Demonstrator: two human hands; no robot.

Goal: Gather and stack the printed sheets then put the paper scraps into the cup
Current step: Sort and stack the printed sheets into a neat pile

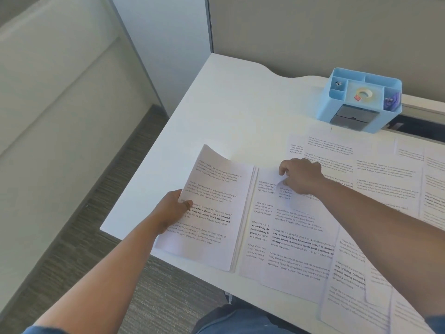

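Observation:
My left hand grips the left edge of a stack of printed sheets, thumb on top, tilted up off the white desk. Its far corner curls upward. Just right of that stack my right hand pinches the top corner of a loose printed sheet that lies over other sheets. More printed sheets are spread overlapping across the right side of the desk. No cup or paper scraps are in view.
A light blue desk organiser with a tape roll and clips stands at the back right. A grey partition wall runs behind the desk. The desk's near-left edge drops to carpet. My knee in blue trousers shows below.

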